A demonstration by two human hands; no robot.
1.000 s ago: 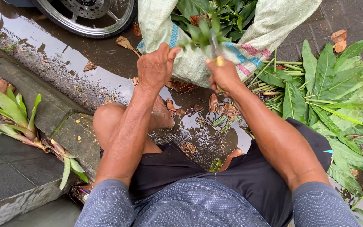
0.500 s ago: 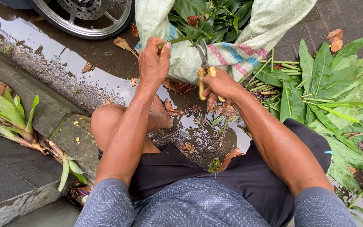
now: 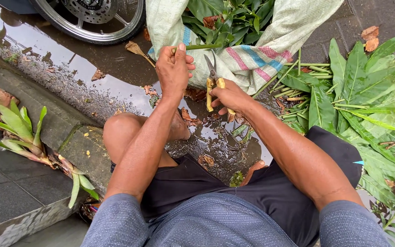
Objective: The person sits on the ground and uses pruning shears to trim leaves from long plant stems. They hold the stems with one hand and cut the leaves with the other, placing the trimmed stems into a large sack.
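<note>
My left hand grips a thin green stem that runs right into the leaves inside a pale woven sack. My right hand holds yellow-handled garden shears upright, blades apart, just below the stem. Both hands hover over wet ground in front of the sack's mouth. My bare knee sits below the left hand.
A pile of cut long green leaves and stem pieces lies to the right. A motorbike wheel stands at the top left by a puddle. A stone kerb with small leafy plants runs along the left.
My left hand pulled a green stem out of the sack. My right hand drew back from the sack with the shears and now holds them just under the stem.
</note>
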